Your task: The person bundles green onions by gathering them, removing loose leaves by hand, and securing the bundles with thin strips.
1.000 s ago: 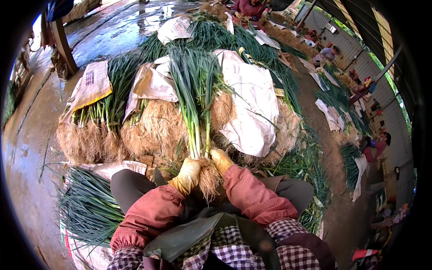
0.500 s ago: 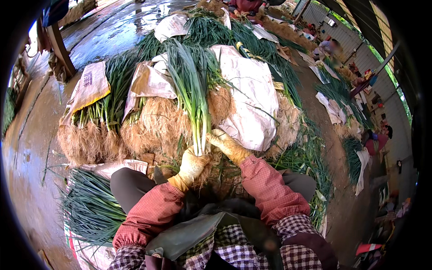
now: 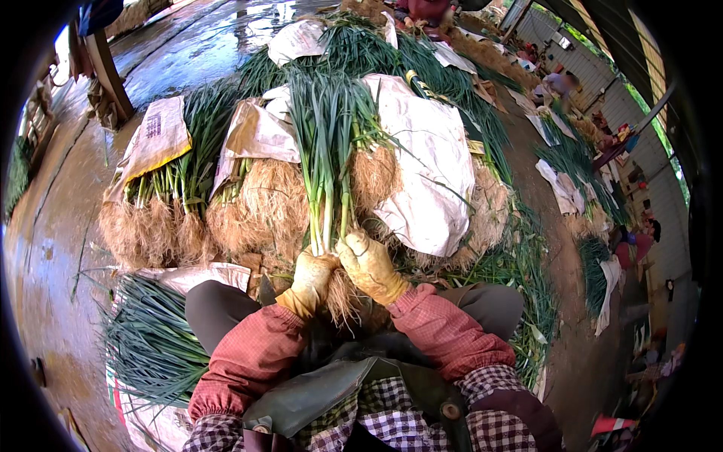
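A bunch of green onions (image 3: 319, 158) stands upright before me, leaves pointing away and pale roots hanging toward me. My left hand (image 3: 310, 280), in a yellowed work glove, is closed round the white bases just above the roots. My right hand (image 3: 369, 265), gloved alike, is closed at the bottom of a stalk on the bunch's right side, close beside the left. Its fingertips are partly hidden. Behind the bunch lie piles of green onions with tan, hairy roots (image 3: 275, 200). A white sack (image 3: 425, 162) covers part of the pile at right.
More green onions (image 3: 151, 339) lie by my left knee on a sack. Loose green leaves (image 3: 512, 279) litter the ground at right. A wooden post (image 3: 108, 75) stands at far left. Other people (image 3: 557, 84) sit along rows of onions on the right.
My right hand has moved in toward the left and closed at a stalk's base. The right-hand stalk now stands slightly apart from the rest. Roots show more below my left hand.
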### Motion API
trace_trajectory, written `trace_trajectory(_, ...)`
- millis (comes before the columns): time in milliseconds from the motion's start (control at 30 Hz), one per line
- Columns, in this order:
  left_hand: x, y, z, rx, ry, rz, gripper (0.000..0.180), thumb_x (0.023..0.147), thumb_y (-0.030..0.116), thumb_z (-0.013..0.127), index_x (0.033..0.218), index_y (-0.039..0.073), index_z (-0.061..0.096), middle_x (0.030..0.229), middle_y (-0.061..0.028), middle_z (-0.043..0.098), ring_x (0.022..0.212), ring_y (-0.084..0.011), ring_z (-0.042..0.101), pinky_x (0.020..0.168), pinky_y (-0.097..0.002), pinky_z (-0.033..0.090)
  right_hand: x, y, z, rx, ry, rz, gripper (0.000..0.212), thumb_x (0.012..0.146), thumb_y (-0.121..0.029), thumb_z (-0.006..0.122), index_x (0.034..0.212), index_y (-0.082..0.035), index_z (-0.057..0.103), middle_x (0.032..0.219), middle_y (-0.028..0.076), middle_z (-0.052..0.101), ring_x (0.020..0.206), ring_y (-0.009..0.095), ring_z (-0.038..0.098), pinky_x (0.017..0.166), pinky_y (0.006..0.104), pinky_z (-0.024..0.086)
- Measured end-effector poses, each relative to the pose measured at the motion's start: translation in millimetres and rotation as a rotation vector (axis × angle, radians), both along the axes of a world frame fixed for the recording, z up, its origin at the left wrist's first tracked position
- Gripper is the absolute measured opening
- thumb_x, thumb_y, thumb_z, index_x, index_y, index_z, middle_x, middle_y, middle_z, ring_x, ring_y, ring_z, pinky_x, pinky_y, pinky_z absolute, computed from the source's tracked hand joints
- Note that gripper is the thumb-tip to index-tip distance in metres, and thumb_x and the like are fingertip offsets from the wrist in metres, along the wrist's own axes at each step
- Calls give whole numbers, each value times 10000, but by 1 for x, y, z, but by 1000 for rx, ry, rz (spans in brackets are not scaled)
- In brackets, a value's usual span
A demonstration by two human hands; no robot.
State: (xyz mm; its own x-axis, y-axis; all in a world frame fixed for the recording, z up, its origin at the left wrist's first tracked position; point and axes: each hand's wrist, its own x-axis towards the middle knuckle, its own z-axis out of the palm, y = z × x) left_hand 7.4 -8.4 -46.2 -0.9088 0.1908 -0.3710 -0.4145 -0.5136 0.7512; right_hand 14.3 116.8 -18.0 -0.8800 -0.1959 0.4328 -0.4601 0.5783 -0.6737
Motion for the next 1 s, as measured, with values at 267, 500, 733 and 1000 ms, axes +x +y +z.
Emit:
trace_trajectory(267,10,-1,30,441,25,-561,338,835,90,563,1148,-18,493,919,-118,607,800,-199,602,704,-308,510,-63,38,-38,-1227,-709,74,340,903,-226,492,1172,-19,469,962,53,594,804,147,571,731,241,494)
trace_trajectory(500,29,-11,38,479,252,-937,380,787,181,653,1080,-29,535,977,-137,581,898,-219,573,790,-306,467,-239,83,89,-1021,-391,-161,246,895,-283,482,904,-40,522,796,67,584,659,176,569,594,284,504)
trace_trajectory(733,22,-12,54,422,214,-828,301,769,103,652,1030,-11,553,872,-113,605,851,-206,577,801,-304,436,-207,287,184,-1076,-130,-578,396,794,-465,595,968,-137,457,873,97,536,782,268,568,619,399,481)
trace_trajectory(1000,11,12,29,376,150,-799,252,800,80,612,1032,5,548,871,-114,603,814,-187,576,735,-270,457,-20,175,63,-990,-721,-561,491,877,-341,503,1183,34,423,1129,215,536,874,292,596,771,402,509)
